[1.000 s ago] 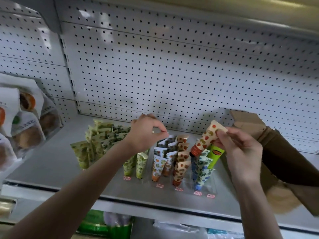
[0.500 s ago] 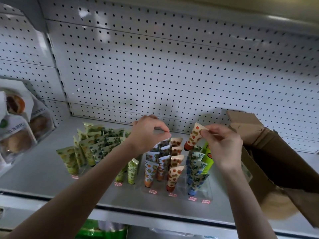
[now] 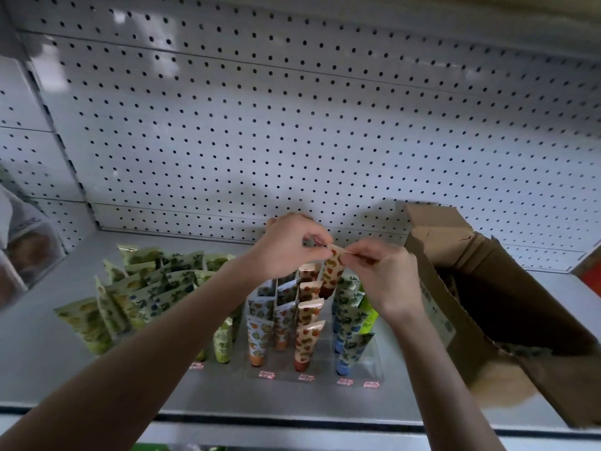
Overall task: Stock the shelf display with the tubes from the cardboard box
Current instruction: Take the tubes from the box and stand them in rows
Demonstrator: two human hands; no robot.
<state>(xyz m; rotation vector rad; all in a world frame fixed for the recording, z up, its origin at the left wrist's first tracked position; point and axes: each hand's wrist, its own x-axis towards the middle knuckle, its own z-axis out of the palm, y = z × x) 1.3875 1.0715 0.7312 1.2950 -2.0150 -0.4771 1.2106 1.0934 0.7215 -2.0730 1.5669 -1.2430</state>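
- The cream plastic tube printed with orange-brown fruit (image 3: pixel 335 271) stood nearly upright, cap down, at the back of the row of matching tubes (image 3: pixel 307 340); a second earlier it had hung tilted, higher and further right, over the blue-printed tubes (image 3: pixel 349 333).
- The right hand (image 3: pixel 385 278), which alone had carried it, pinched the flat crimped end with curled fingers; the left hand (image 3: pixel 286 249), earlier apart over the middle rows, had come across and pinched the same end between thumb and forefinger.
- A lime-green tube (image 3: pixel 369 315) showed just under the right hand; whether that hand held it could not be told.
- The clear plastic display tray (image 3: pixel 367 362) on the grey metal shelf (image 3: pixel 42 359) had open space in front of its right-hand rows; the brown cardboard box (image 3: pixel 432 307) lay open just to the right.
- Judged from this, the tube was being seated in its slot but not yet released; more stocking appeared to remain.
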